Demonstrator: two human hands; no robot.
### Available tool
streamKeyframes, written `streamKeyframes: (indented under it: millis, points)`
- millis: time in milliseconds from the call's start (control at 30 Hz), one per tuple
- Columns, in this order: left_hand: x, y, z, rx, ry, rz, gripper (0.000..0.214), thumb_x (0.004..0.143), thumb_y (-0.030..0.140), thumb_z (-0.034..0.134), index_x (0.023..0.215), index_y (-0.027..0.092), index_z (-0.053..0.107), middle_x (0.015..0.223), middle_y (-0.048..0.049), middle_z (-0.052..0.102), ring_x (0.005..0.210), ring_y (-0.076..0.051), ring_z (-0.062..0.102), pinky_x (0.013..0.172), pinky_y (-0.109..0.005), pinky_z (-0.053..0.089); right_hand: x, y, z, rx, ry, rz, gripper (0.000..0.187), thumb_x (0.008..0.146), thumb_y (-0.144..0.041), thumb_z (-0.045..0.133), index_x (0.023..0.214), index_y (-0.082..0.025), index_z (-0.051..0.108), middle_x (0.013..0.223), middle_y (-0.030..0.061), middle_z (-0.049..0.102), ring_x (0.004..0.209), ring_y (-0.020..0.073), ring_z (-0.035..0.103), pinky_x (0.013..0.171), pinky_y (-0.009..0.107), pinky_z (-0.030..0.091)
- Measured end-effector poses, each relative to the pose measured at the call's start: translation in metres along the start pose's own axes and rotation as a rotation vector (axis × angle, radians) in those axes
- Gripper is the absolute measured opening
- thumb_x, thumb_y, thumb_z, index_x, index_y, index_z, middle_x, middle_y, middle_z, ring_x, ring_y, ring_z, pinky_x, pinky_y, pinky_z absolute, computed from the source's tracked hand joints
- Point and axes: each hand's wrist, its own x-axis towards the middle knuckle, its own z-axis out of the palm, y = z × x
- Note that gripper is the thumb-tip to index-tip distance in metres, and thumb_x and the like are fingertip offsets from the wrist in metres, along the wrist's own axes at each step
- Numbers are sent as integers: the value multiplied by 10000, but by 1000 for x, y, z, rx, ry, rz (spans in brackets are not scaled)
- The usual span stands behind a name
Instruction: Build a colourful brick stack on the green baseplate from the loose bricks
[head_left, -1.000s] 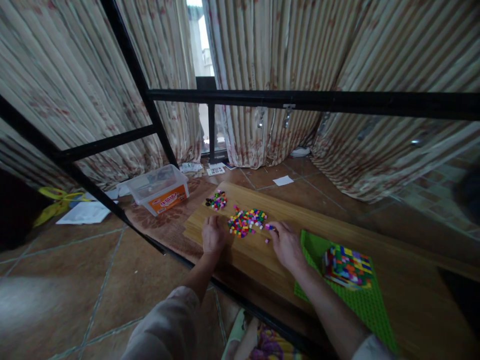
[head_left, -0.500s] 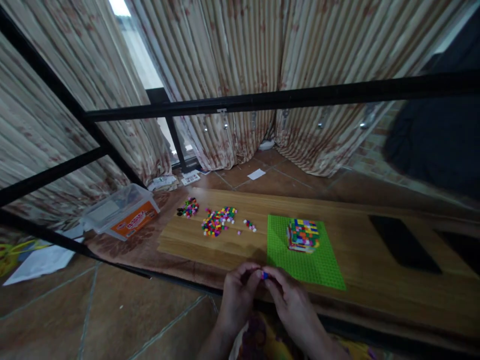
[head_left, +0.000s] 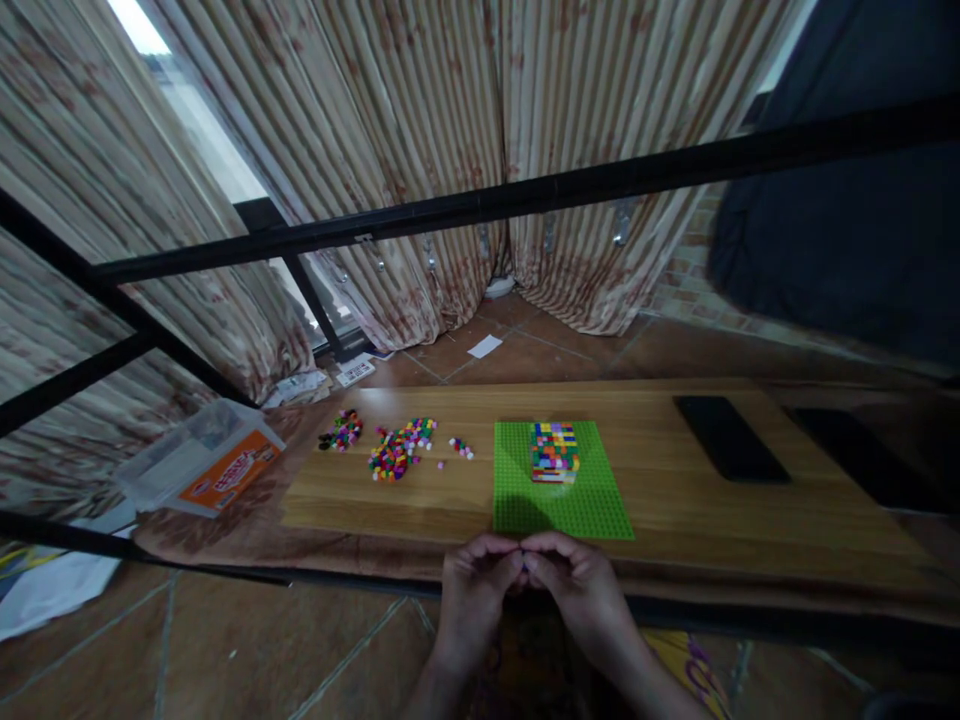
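Note:
My left hand (head_left: pixel 480 585) and my right hand (head_left: pixel 574 580) meet fingertip to fingertip at the board's front edge, both closed in a pinch. Between them a small dark blue building brick (head_left: pixel 523 564) barely shows; the fingers cover most of it. Just beyond, a green baseplate (head_left: pixel 525 508) lies flat on the wooden board (head_left: pixel 442 510). On its far half stands a block built of multicoloured bricks (head_left: pixel 553 452). To the left are a large pile of loose bricks (head_left: pixel 397 450), a smaller pile (head_left: pixel 345 430) and a short row of bricks (head_left: pixel 461 448).
A clear plastic box (head_left: pixel 217 455) with an orange label stands left of the board. Two dark flat slabs, a nearer one (head_left: pixel 727 438) and a farther one (head_left: pixel 862 455), lie at right. A black metal rail (head_left: pixel 450 212) crosses before the curtains (head_left: pixel 420 120).
The view has turned to the right, so the board's things sit farther left. My hands have drawn closer together, and the blue brick is now more covered by the fingers.

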Motion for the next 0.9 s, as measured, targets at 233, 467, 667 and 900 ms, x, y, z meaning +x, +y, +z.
streamKeyframes:
  millis: [233, 467, 667, 900]
  points:
    - [5, 14, 9, -77, 59, -23, 259, 534, 305, 838, 692, 143, 711, 622, -11, 669, 523, -92, 580, 542, -215, 497, 7, -17, -25, 10, 59, 39, 342, 623, -473, 774, 766, -166, 725, 579, 11, 649, 532, 134, 586, 547, 272, 508]
    - [45, 29, -21, -30, 175, 127, 293, 570, 323, 805, 755, 131, 682, 676, -10, 661, 586, -101, 609, 610, -240, 529, 14, -31, -61, 191, 163, 87, 426, 593, -432, 821, 946, -205, 745, 747, 21, 691, 624, 136, 644, 674, 317, 572]
    - [98, 28, -46, 479, 331, 417, 120, 723, 254, 619, 772, 151, 654, 742, -27, 681, 697, -146, 633, 687, -260, 501, 23, -32, -72, 43, 157, 30, 395, 670, -474, 764, 951, -199, 725, 760, 36, 720, 710, 169, 690, 746, 329, 564]
    - [128, 22, -63, 1067, 355, 624, 195, 856, 201, 467, 838, 176, 660, 830, -59, 668, 796, -183, 616, 743, -281, 475, 41, -39, -89, -371, 317, -190, 336, 755, -473, 667, 919, -183, 703, 874, 66, 727, 818, 205, 670, 780, 355, 519]
